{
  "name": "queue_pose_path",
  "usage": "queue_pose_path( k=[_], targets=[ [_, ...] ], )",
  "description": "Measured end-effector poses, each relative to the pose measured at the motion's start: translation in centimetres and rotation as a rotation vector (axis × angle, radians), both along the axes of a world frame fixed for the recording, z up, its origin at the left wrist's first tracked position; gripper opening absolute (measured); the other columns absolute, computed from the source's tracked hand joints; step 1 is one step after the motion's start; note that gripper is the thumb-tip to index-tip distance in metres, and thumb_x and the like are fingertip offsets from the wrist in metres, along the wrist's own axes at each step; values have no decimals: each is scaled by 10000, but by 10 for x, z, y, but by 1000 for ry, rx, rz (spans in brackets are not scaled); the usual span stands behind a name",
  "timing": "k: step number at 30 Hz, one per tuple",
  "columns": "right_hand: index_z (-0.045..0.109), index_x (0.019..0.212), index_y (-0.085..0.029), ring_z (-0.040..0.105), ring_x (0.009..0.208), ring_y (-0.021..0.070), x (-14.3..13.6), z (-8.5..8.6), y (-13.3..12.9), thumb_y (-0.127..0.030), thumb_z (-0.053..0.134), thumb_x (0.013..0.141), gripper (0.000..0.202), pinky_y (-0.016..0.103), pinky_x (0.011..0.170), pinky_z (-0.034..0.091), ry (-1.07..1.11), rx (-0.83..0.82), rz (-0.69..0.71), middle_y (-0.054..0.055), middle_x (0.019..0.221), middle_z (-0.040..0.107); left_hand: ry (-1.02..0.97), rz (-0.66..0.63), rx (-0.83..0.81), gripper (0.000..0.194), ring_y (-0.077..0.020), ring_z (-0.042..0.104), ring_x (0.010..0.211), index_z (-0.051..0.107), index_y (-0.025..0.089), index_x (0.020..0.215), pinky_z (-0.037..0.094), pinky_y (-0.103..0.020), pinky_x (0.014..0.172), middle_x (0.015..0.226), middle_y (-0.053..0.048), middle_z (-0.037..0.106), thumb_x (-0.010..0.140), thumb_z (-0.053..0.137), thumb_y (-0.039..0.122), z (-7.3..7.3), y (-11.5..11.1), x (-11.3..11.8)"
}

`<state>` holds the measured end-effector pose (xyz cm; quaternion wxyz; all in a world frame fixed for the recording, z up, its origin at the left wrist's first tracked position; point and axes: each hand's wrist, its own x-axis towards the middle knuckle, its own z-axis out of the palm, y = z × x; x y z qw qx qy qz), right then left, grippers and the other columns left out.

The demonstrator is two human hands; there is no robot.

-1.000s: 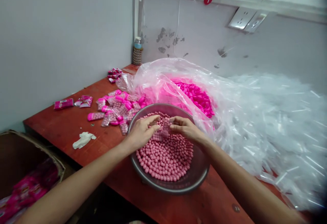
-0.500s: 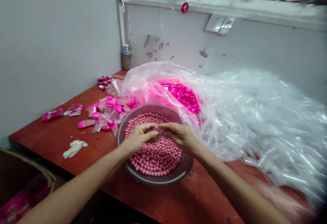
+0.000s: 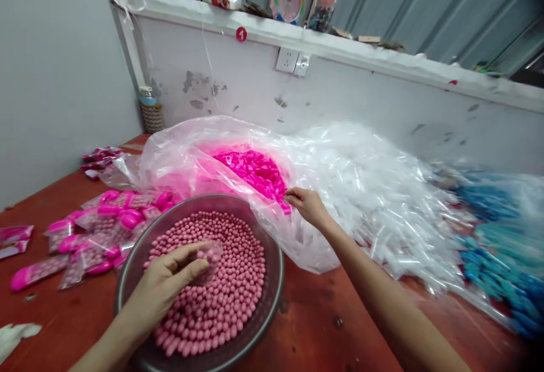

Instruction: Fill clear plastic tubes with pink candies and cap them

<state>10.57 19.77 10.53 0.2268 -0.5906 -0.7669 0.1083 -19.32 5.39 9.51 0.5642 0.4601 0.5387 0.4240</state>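
My left hand pinches a small clear plastic case with pink beads inside, held above a dark round basin. Many round pink beads lie in the basin. My right hand is at the near right edge of a heap of bright pink plastic caps, which sits in an open clear plastic bag. Its thumb and fingers are pressed together by the outermost caps; whether a cap is between them is hidden.
Bead-filled clear cases with pink caps lie left of the basin on the red table. A heap of clear plastic cases spreads to the right, with blue pieces beyond. A wicker-wrapped jar stands in the back corner.
My right hand has left the clear case and moved right to the pink caps. My left hand keeps the case over the basin. The view has turned right, bringing blue pieces into sight.
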Motion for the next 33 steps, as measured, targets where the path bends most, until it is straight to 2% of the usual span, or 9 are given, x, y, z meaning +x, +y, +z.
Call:
queue_pose_path(
  k=[5, 8, 11, 15, 21, 24, 26, 29, 33],
  targets=[
    [682, 749, -182, 599, 713, 179, 21, -18, 35, -155, 559, 685, 141, 240, 633, 401, -226, -137, 58, 31, 714, 670, 79, 16, 32, 352, -258, 579, 1026, 666, 218, 962, 449, -360, 921, 1035, -39, 677, 676, 656, 424, -9, 3, -6],
    [675, 710, -199, 588, 789, 185, 17, -30, 36, -154, 600, 643, 109, 223, 624, 383, -319, -182, 102, 38, 797, 668, 119, 40, 25, 380, -271, 578, 1026, 667, 218, 957, 451, -373, 918, 1038, -38, 678, 652, 669, 445, -13, 3, -8],
    [666, 701, -179, 568, 864, 192, 13, -38, 32, -171, 579, 676, 91, 220, 633, 378, -343, -174, 110, 75, 903, 648, 142, 32, 43, 371, -264, 579, 1021, 664, 230, 959, 464, -343, 902, 1022, -25, 685, 647, 679, 429, -15, 3, -9],
    [659, 736, -147, 567, 801, 179, 18, -31, 26, -213, 555, 720, 124, 232, 660, 390, -286, -138, 83, 81, 838, 639, 145, 25, 75, 320, -244, 599, 974, 664, 238, 952, 495, -296, 840, 1009, -15, 686, 679, 661, 403, -14, 2, -8],
    [616, 952, -151, 566, 685, 144, 28, 7, -18, -346, 378, 847, 325, 232, 612, 432, -71, -86, 65, 24, 756, 619, 28, -34, 102, 258, -235, 594, 975, 658, 216, 942, 491, -307, 846, 996, -28, 680, 719, 635, 344, -2, 1, -1],
    [628, 935, -167, 564, 677, 143, 14, 24, -53, -370, 445, 822, 295, 228, 588, 443, 181, -160, 190, 12, 756, 618, -100, -80, 108, 271, -245, 561, 1040, 635, 200, 997, 483, -333, 862, 1148, -64, 612, 751, 608, 310, 8, -3, 6],
    [650, 906, -172, 564, 678, 151, -4, 32, -75, -380, 493, 803, 280, 236, 589, 441, 297, -238, 314, 17, 749, 626, -203, -106, 132, 259, -266, 516, 1105, 631, 195, 1005, 491, -339, 843, 1303, -82, 488, 768, 595, 292, 14, -5, 13],
    [668, 924, -186, 562, 683, 149, -34, 38, -101, -365, 495, 817, 271, 234, 600, 426, 251, -283, 474, 24, 763, 640, -343, -134, 194, 221, -278, 476, 1145, 638, 201, 977, 506, -324, 794, 1383, -81, 384, 772, 598, 270, 18, -8, 22],
    [667, 921, -190, 550, 675, 140, -64, 36, -121, -322, 551, 788, 220, 235, 612, 415, 229, -201, 494, 31, 771, 638, -448, -121, 205, 173, -204, 587, 945, 633, 168, 918, 498, -308, 774, 1202, -104, 563, 767, 613, 248, 12, -10, 25]
  ],
)
